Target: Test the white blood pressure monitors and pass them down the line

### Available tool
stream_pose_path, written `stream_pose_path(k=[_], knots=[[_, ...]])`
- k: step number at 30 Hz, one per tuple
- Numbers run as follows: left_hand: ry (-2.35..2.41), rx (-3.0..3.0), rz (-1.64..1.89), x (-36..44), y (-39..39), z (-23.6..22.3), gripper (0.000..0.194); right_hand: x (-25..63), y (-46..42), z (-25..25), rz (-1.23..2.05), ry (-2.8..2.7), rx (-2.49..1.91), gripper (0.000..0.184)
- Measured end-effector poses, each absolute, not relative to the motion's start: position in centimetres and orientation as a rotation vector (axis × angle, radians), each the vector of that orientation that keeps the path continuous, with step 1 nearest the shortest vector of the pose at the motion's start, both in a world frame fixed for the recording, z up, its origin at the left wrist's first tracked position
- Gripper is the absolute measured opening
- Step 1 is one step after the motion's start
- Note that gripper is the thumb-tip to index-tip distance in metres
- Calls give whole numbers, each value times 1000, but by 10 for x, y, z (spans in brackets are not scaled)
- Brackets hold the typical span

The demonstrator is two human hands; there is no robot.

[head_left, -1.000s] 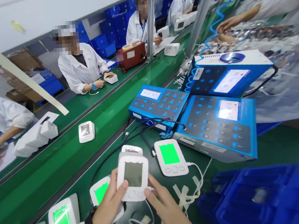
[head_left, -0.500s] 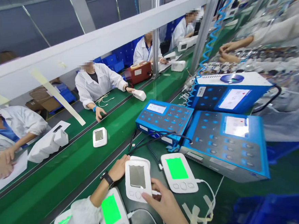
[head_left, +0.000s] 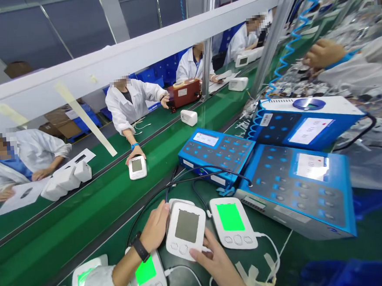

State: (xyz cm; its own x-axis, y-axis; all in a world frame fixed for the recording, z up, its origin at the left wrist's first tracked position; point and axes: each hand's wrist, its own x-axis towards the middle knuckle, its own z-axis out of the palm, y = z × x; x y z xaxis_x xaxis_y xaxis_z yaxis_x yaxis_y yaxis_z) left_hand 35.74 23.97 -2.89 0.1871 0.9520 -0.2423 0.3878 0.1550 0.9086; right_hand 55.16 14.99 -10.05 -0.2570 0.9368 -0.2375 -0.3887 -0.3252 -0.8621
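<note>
Head view: nearest me, a green-lit monitor (head_left: 146, 270) lies partly under the person's left forearm, and strips of tape (head_left: 252, 273) cling to the bench (head_left: 284, 260) by a white cable (head_left: 273, 246). Just beyond, the right hand (head_left: 215, 256) grips the lower right corner of a grey-screened white monitor (head_left: 186, 226), held above the bench; the left hand (head_left: 156, 228) lies along its left side, fingers together, though I can't tell whether it grips. A second pale casing (head_left: 182, 201) peeks out behind. Right of them rests another lit monitor (head_left: 235, 240). Farther off stand blue machines (head_left: 216, 156), then the green belt (head_left: 110, 198), where a co-worker's hand (head_left: 135, 153) touches a small white monitor (head_left: 138, 174).
</note>
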Motion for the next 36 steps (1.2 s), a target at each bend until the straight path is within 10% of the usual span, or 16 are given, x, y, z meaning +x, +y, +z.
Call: stream_pose_path(k=[4, 22, 28, 36], knots=[[1508, 1675, 652, 364, 220, -15, 46, 549, 147, -100, 1788, -876, -933, 122], [1753, 1851, 401, 423, 217, -39, 57, 551, 140, -77, 1520, -753, -1144, 101], [1572, 1833, 460, 311, 232, 10, 110, 568, 143, -84, 1491, -862, -1319, 100], [2373, 1627, 488, 210, 314, -2, 89, 538, 195, -102, 1090, -1619, -1654, 114]])
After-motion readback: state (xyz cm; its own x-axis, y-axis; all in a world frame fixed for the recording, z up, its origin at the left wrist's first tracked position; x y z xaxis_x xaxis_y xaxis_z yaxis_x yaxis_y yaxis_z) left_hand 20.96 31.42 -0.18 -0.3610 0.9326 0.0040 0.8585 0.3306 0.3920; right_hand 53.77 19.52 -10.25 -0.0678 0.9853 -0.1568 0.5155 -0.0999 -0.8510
